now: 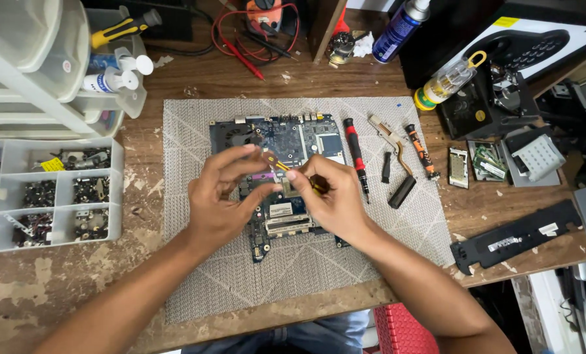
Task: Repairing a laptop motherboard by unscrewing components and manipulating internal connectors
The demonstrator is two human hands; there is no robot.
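Both hands hover over the laptop motherboard [286, 196] on the grey mat [195, 262]: right hand [329, 200] pinches a small yellow-handled tool [274, 161], left hand [224, 196] fingers curled loosely, touching its tip. Red screwdriver [356, 157] just right of the board.

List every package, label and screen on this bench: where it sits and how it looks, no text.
Spray can: top centre-right, blue cylinder, white cap, label.
Clear bottle: right of the mat, lying tilted, yellow cap and ring.
White bottles: top left, in a clear bin, white with blue labels.
Box: top right corner, black and white, printed picture.
Yellow label: left parts tray, small tag.
No screen shows.
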